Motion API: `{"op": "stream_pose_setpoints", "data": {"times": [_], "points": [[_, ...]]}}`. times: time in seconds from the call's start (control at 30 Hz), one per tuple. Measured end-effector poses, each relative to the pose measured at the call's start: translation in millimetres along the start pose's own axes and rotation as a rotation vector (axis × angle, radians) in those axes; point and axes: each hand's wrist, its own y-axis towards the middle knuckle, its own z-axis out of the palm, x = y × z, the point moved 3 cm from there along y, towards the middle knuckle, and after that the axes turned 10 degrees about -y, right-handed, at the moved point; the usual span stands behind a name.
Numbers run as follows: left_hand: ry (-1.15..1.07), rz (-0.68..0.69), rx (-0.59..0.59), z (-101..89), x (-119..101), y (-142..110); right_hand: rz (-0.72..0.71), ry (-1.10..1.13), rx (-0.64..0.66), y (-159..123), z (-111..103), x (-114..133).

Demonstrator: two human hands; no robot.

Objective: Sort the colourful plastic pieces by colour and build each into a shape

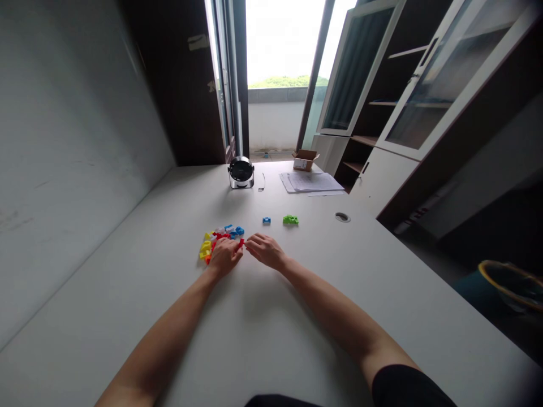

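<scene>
Red piece (pixel 241 242) sat between the two hands, about midway between the table's (pixel 271 333) left and right edges.
Step, as judged: small-part handling at the near-right side of the mixed heap (pixel 206 247); any next move needed a firm fingertip grip without disturbing the heap. Left hand (pixel 224 255) lay over the heap, thumb by the red piece; right hand (pixel 263 249) had fingers bunched and curled, tips just beside it. Couldn't tell if either pinched it. Blue piece (pixel 266 220) and green pieces (pixel 291 220) lay apart, toward the far edge. Left hand hid part of the heap; piece shapes too small to read, near edge and corners out of view.
</scene>
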Motion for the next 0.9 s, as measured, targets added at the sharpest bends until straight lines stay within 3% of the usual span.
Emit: {"op": "stream_pose_setpoints", "data": {"times": [0.23,0.37,0.47,0.63,0.9], "points": [[-0.011,-0.009,0.022,1.6,3.1,-0.4,-0.019,-0.03,0.01,0.1,3.0,-2.7],[-0.033,0.002,0.041,1.4,2.7,-0.6,0.072,-0.036,-0.026,-3.4,1.1,-19.9],[-0.055,-0.009,0.026,2.1,3.8,-1.0,0.254,-0.059,-0.113,-11.0,-9.2,-50.0],[-0.097,-0.025,0.025,4.3,7.2,-1.8,0.689,-0.187,-0.251,-34.0,-34.9,-110.6],[-0.273,-0.045,0.079,4.7,7.7,-4.0,1.091,-0.382,-0.182,-88.8,-46.1,-170.6]]}}
